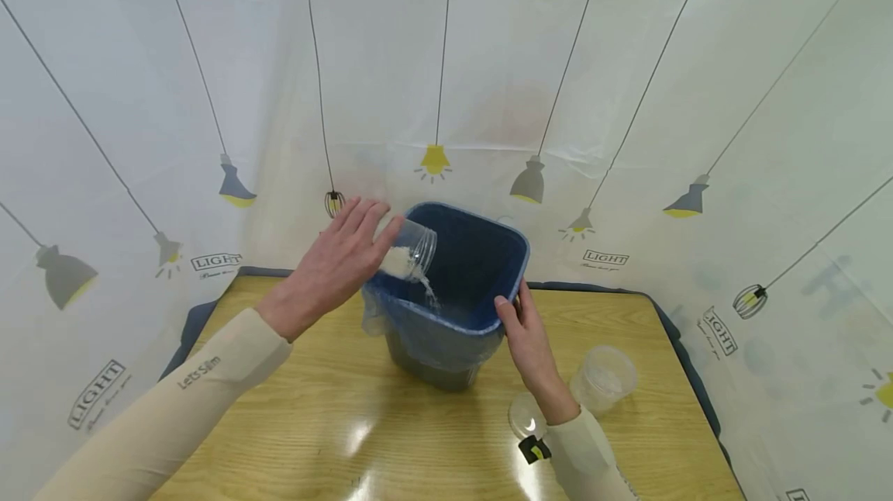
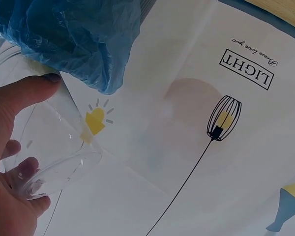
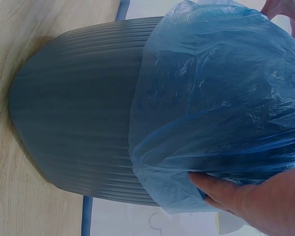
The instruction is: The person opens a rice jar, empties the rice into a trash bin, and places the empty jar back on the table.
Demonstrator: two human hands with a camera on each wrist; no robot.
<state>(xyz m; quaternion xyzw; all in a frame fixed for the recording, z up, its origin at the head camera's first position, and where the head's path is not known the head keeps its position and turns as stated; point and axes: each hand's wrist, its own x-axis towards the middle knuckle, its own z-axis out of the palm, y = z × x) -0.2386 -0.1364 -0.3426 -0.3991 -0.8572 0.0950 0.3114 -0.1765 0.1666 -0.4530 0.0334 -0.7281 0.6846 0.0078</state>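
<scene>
Sleeved hands (image 1: 342,260) (image 1: 528,342) grip a clear cylindrical jar (image 1: 418,243) and ribbed, film-lined bin (image 1: 436,371).

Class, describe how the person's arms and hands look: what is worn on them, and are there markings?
The left sleeve and right sleeve are pale cream, reaching the wrists. Dark lettering on the left one reads roughly "Let's Slim"; the right shows a scrap of lettering at the picture's edge. The left hand and right hand wear no gloves.

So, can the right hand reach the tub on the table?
Likely yes, once it lets go: the right hand grips the bin, but the tub stands close by, seemingly unblocked.
</scene>
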